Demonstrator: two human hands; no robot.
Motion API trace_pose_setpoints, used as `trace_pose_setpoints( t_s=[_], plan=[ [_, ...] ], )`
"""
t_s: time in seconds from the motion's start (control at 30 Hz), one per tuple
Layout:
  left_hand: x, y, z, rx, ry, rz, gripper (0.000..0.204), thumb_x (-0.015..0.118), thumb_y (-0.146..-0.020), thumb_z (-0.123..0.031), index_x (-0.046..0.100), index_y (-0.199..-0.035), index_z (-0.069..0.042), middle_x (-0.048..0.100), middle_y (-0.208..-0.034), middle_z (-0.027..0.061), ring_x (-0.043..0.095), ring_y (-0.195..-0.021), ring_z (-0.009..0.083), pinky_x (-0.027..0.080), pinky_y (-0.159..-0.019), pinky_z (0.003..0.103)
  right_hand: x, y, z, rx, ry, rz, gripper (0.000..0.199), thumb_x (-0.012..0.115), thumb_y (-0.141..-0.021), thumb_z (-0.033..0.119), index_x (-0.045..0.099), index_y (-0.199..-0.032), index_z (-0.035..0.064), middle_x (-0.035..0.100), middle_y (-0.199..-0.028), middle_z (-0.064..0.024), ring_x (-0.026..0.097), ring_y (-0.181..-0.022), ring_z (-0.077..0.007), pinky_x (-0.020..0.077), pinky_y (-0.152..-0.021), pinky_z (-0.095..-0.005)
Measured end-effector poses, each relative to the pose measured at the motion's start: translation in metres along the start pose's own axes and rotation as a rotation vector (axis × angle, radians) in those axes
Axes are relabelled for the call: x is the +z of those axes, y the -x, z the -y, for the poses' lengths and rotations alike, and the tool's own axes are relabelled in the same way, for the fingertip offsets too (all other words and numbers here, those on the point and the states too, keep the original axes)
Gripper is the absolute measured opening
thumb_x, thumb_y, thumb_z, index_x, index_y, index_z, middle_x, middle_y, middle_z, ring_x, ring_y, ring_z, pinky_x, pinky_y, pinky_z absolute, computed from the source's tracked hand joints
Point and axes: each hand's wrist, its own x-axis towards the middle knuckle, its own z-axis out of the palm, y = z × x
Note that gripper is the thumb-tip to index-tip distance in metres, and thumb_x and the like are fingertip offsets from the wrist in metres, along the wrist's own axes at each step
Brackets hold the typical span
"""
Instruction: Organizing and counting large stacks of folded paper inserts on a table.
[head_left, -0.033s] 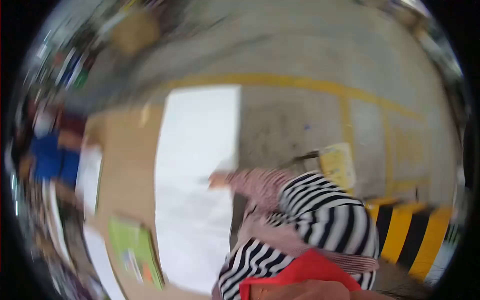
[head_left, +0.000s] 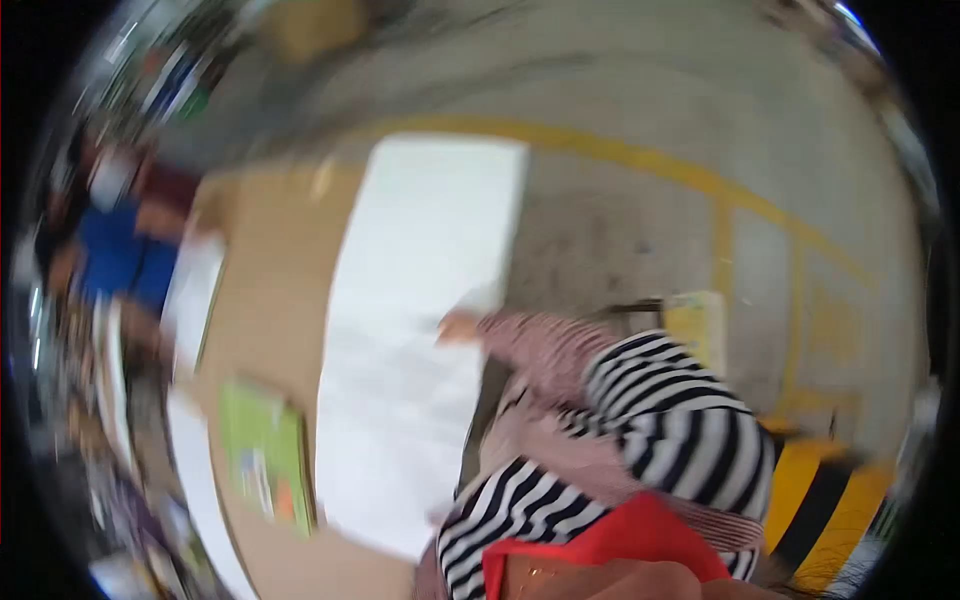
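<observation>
A long white sheet (head_left: 410, 240) lies lengthwise over the brown tabletop, its right side along the table's edge. My right hand (head_left: 462, 328) rests on the sheet near that side, fingers toward its middle. Motion blur hides whether those fingers are spread or closed. The arm behind it wears a pink ribbed sleeve cover over black-and-white stripes. My left hand (head_left: 438, 517) barely shows at the sheet's near right corner; its fingers are not discernible. To the left of the sheet lies a green flat pack or booklet (head_left: 265, 450) with small pictures on it.
The brown tabletop (head_left: 270, 270) holds more white sheets (head_left: 195, 300) along its left side, where a person in blue (head_left: 120, 250) stands. A yellow patterned stool or seat (head_left: 695, 325) is at my right, near a yellow-and-black striped block (head_left: 820, 510). Yellow lines (head_left: 600, 145) mark the floor.
The whole view has shifted and turned slightly, so the table and sheet appear farther right and higher. My right hand stays on the sheet near its right side.
</observation>
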Motion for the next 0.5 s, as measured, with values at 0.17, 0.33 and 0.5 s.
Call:
trace_pose_setpoints(
  t_s=[0.17, 0.33, 0.5],
  plan=[
    [-0.179, 0.033, 0.065, -0.194, 0.448, -0.350, 0.047, 0.045, -0.086, -0.047, 0.045, -0.111, -0.008, 0.055, -0.102, 0.0084, 0.053, -0.089, 0.0278, 0.044, -0.070, 0.043, -0.021, 0.004, -0.006, 0.023, 0.174, -0.113, 0.038, 0.061, -0.074, 0.038, 0.060, -0.068, 0.0007, 0.055, -0.062, -0.0191, 0.052, -0.058, -0.0321, 0.0391, -0.057, -0.0418],
    [-0.249, -0.013, 0.115, -0.206, 0.760, -0.411, 0.049, 0.044, -0.086, -0.049, 0.046, -0.110, -0.007, 0.056, -0.100, 0.0081, 0.054, -0.087, 0.0277, 0.046, -0.068, 0.042, -0.004, -0.015, 0.039, 0.037, 0.102, -0.001, 0.039, 0.060, -0.076, 0.036, 0.057, -0.067, -0.0021, 0.050, -0.056, -0.0169, 0.046, -0.051, -0.0274, 0.0362, -0.053, -0.0385],
    [-0.210, -0.004, 0.099, -0.377, 0.769, -0.448, 0.052, 0.042, -0.085, -0.052, 0.046, -0.110, -0.007, 0.059, -0.088, 0.0081, 0.055, -0.067, 0.0242, 0.046, -0.055, 0.038, -0.009, 0.002, 0.000, 0.135, -0.100, -0.062, 0.038, 0.061, -0.078, 0.032, 0.056, -0.067, -0.0037, 0.045, -0.052, -0.0054, 0.041, -0.052, -0.0126, 0.0336, -0.051, -0.0308]
  ],
)
